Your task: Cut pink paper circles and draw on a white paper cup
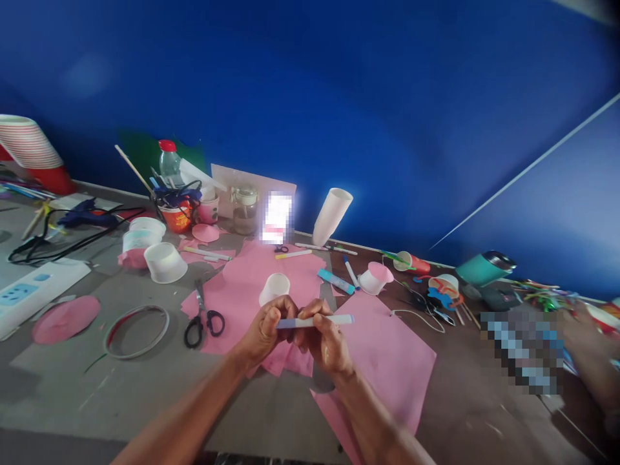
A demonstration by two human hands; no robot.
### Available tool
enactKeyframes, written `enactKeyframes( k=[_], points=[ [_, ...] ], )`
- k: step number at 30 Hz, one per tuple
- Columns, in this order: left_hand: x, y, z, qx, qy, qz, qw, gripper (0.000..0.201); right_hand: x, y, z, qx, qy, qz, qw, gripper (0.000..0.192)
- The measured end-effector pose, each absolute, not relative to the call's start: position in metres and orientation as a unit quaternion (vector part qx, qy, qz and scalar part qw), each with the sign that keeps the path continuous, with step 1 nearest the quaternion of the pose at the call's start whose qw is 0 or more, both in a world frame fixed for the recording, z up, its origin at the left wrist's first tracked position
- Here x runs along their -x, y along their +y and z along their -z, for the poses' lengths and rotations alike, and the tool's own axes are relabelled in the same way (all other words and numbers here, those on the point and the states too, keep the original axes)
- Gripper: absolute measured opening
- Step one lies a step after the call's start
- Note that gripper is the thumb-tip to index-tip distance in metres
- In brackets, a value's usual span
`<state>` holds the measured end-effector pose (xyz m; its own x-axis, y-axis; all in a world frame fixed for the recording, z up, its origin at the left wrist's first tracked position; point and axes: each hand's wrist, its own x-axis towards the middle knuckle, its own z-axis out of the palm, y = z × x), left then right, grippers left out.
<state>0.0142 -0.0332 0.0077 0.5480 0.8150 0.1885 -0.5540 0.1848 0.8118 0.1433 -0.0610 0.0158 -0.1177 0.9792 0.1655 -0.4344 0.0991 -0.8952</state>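
Both of my hands meet over the pink paper around one marker pen with a white barrel and a purple cap end. My left hand pinches the purple end, at the left. Fingers of my right hand close on the white barrel near its middle. Just behind my hands a white paper cup rests on the pink paper. Black-handled scissors lie to the left of my left hand. A blue glue stick lies beyond my right hand.
At the left are a tape ring, white cups and a power strip. A glass jar, a bright screen and a leaning cup stack stand by the blue wall. Another person's arm shows at right.
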Motion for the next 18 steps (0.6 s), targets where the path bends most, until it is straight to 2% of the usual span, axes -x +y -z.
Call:
enactKeyframes(
  k=[7, 10, 12, 14, 16, 18],
  points=[
    [-0.01, -0.03, -0.009, -0.455, 0.16, -0.451, 0.751, 0.066, -0.141, -0.059, -0.017, 0.294, -0.45, -0.591, 0.601, 0.038],
    [-0.008, -0.025, -0.015, -0.399, 0.168, -0.495, 0.754, 0.069, -0.153, -0.054, -0.02, 0.292, -0.464, -0.562, 0.619, 0.036],
    [-0.003, -0.019, -0.018, -0.356, 0.184, -0.546, 0.736, 0.064, -0.164, -0.048, -0.018, 0.339, -0.484, -0.474, 0.652, 0.032],
    [0.004, -0.011, -0.019, -0.326, 0.222, -0.608, 0.689, 0.051, -0.174, -0.039, -0.011, 0.433, -0.532, -0.329, 0.649, 0.025],
    [0.011, -0.003, -0.017, -0.309, 0.286, -0.671, 0.61, 0.038, -0.181, -0.03, 0.002, 0.515, -0.608, -0.175, 0.579, 0.024],
    [0.016, 0.003, -0.01, -0.307, 0.354, -0.701, 0.537, 0.028, -0.183, -0.023, 0.017, 0.549, -0.693, -0.089, 0.459, 0.037]
  ],
)
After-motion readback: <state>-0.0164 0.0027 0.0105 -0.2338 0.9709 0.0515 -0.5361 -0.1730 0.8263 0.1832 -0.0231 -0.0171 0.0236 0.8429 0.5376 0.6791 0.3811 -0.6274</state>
